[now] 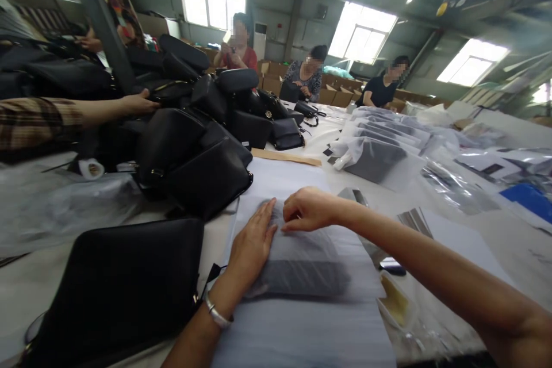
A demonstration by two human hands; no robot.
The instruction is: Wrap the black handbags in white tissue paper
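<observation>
My left hand (252,244) lies flat, fingers stretched out, on thin white wrapping paper (319,247). Through the paper shows a dark, flat, bag-like item (306,279). Close by, my right hand (308,210) is closed, its fingers curled down against the wrapping; whatever it pinches is hidden. A stack of white sheets (302,333) lies under the wrapped item. To the left of my left forearm rests a black leather bag (133,282) with a small black tag beside its edge.
Black bags (202,167) are heaped at the left, where a co-worker's hand (140,102) reaches in. Several wrapped bags (379,149) stand in a row at the right. A small yellowish container (394,302) sits by my right forearm. Other people work across the table.
</observation>
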